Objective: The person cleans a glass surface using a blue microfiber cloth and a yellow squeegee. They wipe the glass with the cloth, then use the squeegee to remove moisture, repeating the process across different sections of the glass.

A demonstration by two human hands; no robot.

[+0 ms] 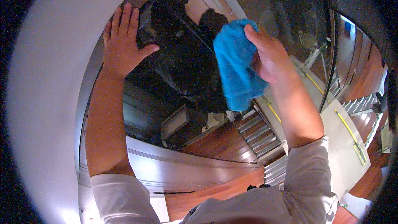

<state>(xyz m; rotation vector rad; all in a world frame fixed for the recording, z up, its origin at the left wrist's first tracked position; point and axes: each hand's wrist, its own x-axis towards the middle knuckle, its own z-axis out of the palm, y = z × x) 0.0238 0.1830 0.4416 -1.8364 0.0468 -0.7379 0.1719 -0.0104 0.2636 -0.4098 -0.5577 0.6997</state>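
Note:
A dark, reflective glass pane (186, 77) stands before me and mirrors a dark figure and parts of the room. My left hand (124, 40) is spread with its fingers apart at the pane's left edge, by the frame (88, 77), and holds nothing. To the right, my right hand (269, 56) grips a blue, fluffy cloth (238, 65) with the thumb on top. The cloth hangs in front of the glass; whether it touches the surface is hard to tell. My right fingers are mostly hidden behind the cloth and palm.
A pale wall (46, 99) runs along the left. At the right is a light board (345, 152) with a yellow strip-like item (348, 127) on it. A metal ladder (362, 104) lies beyond, over a reddish wooden floor (363, 71). A white ledge (174, 161) runs below the glass.

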